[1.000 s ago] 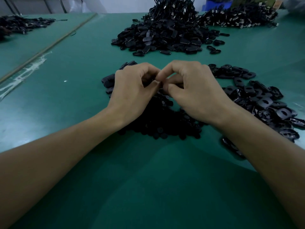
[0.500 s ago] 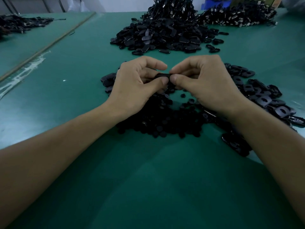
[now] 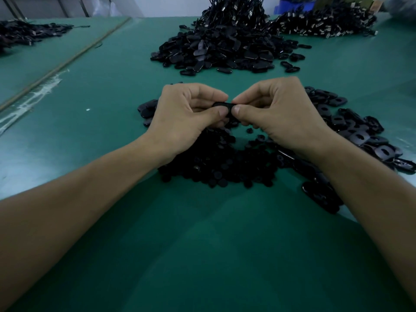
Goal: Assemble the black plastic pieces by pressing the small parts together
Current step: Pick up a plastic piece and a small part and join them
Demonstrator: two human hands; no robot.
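Note:
A small flat black plastic piece (image 3: 224,105) is held between both hands above the green table. My left hand (image 3: 184,119) pinches its left end with thumb and forefinger. My right hand (image 3: 281,115) pinches its right end the same way. Both thumbs meet under the piece, hiding most of it. Below the hands lies a heap of small round black parts (image 3: 220,163). To the right spreads a pile of flat black pieces with holes (image 3: 358,134).
A big mound of black oval pieces (image 3: 222,48) sits at the far centre of the green table (image 3: 202,244). Another dark pile (image 3: 324,25) lies far right, one more (image 3: 24,33) far left. A blue bin (image 3: 292,5) stands behind.
Both hands have lifted slightly off the heap and spread a little apart. The black piece now shows between the fingertips, where before the fingers were bunched tightly over it.

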